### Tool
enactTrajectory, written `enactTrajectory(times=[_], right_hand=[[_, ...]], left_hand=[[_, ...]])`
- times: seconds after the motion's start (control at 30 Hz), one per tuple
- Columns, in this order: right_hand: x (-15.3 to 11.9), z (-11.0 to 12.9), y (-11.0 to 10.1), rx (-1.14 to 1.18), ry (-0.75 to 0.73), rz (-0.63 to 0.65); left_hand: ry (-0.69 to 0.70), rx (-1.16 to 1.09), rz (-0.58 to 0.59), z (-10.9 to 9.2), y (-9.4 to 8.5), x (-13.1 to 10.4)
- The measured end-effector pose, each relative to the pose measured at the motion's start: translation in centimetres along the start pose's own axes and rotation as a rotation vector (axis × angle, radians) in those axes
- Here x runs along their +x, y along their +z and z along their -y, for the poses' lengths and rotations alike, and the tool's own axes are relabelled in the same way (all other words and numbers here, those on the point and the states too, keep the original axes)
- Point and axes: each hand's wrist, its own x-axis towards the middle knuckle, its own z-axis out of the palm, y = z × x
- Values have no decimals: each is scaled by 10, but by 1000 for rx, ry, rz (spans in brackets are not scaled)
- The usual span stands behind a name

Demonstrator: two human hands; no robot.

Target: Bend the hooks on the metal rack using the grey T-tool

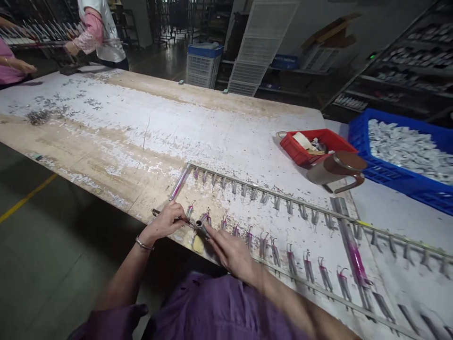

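My left hand [167, 222] is closed around a thin dark tool [155, 212], which sticks out behind the fingers; its exact kind is unclear. My right hand [231, 250] grips a short metal tube [201, 227], its round open end facing up close to my left fingertips. Both hands are over the near bar of a long metal rack [247, 183] lying on the table. Small grey clips line the far bar, and small metal pieces with pink ends and wire hooks [264, 243] line the near one. A yellow piece [198, 244] lies below the tube.
A red bin [300, 156] with odds and ends, a brown-lidded jug [334, 172] and a blue crate [392, 177] of small white parts stand at the right. Loose metal bits [38, 116] lie on the worn table [170, 123] at far left, near two other people.
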Motion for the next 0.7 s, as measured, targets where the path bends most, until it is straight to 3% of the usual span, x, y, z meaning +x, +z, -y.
enactTrajectory(times=[0.17,0.27,0.4,0.57,0.7], right_hand=[[0,0,0,45,37,-91],[2,0,3,-15,-37,-59],[4,0,6,4,23,-77],[3,0,10,-2,-56,-86],[3,1,11,13,-21,-85]], left_hand=[[17,-13,8,2,-1,1],[15,-14,19,3,-1,1],[28,-18,15,3,0,1],[16,-17,10,4,0,1],[13,-5,9,4,1,0]])
